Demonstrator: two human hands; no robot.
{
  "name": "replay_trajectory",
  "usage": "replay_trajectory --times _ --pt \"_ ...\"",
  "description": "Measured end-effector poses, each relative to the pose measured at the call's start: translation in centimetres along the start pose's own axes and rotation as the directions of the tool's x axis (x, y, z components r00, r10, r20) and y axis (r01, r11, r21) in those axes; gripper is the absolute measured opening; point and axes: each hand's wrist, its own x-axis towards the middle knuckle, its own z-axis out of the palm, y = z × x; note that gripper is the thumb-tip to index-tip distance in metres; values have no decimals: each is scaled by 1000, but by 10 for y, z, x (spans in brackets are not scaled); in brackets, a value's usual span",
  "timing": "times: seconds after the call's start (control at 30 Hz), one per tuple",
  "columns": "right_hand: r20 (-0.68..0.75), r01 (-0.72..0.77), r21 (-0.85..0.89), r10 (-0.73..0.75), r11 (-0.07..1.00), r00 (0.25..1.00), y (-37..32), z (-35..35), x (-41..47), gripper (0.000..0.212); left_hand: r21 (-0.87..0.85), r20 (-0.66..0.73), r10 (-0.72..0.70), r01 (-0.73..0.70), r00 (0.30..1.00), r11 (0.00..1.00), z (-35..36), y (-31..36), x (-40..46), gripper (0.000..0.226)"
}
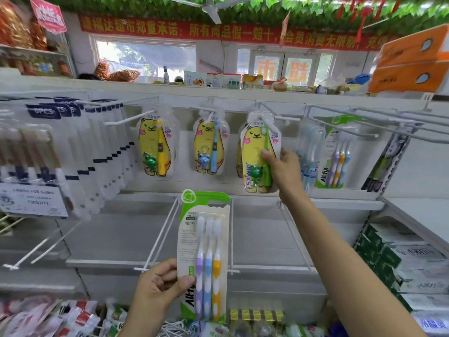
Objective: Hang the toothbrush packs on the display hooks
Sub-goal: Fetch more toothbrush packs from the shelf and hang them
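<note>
- Yellow bear pack [261, 152] with green brush is on its hook [279, 116]; my right hand [283, 164] pinches its right edge, thumb on the front, other fingers hidden behind.
- Step in hand, as I judge it: seating or straightening this bear pack on the hook. The hole looks threaded, can't confirm.
- Left hand [158, 285] grips a three-brush pack [206, 259] low down, thumb clamped across the card's lower left, held upright below the shelf.
- Next move likely: let go with the right, lift the three-brush pack to the hooks on the right where a matching pack [336, 152] hangs; needs its top hole lined up with the hook tip.
- Readable: "All-fix" on the hung pack, partly thumb-covered on the held one; "SXWB" and "BABY" on the bear pack; "6PCS" on the dark-labelled packs [43, 111] at left.
- Red banner [218, 30] above carries Chinese text.
</note>
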Motion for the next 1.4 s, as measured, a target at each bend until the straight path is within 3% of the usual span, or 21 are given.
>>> replay_trajectory --times 0.1,0.23,0.33,0.43,0.53,0.6,0.73,0.83,0.93,1.03,1.13,1.2,1.27,1.4 --pt "-1 -4 -53 4 999 1000 8 6 17 5 10 -31 11 -11 999 1000 -3 2 5 39" --pt "-6 16 -89 -17 996 1000 13 10 21 21 -12 -40 24 -25 999 1000 -7 5 7 38" --pt "19 -16 -80 18 997 1000 18 12 23 28 -20 -50 24 -25 998 999 -11 0 7 52" --pt "58 -32 -100 38 994 998 24 12 23 47 -34 -57 22 -24 998 999 -12 2 7 53" --pt "86 -57 -115 67 992 994 34 12 17 35 -56 -50 1 -4 999 998 -16 2 7 40" --pt "71 -95 -175 109 980 991 47 12 10 31 -61 -44 -9 6 999 998 -16 3 7 38" --pt "-67 -201 -201 191 959 979 64 12 -15 58 -77 -31 25 -27 999 997 -16 10 9 29" --pt "-151 -126 -207 95 970 984 60 12 -51 50 -50 7 37 -37 999 998 -22 11 12 25" --pt "-60 -21 -134 13 991 998 43 14 -94 30 -47 -10 24 -25 1000 999 -26 12 15 27" --pt "142 24 43 -30 999 989 16 21 -130 11 -49 22 18 -17 1000 999 -26 13 15 26" --pt "369 19 134 -68 991 927 -1 28 -157 20 -67 55 13 -10 998 998 -26 15 12 28" --pt "444 -9 154 -61 988 894 -5 34 -171 24 -51 94 19 -14 995 999 -27 15 10 32" --pt "465 -33 171 -51 985 884 -4 37 -180 27 -34 150 14 -8 989 999 -26 15 6 36" --pt "362 -43 189 -29 981 932 -7 23 -187 28 37 224 -18 10 975 999 -16 14 3 43"
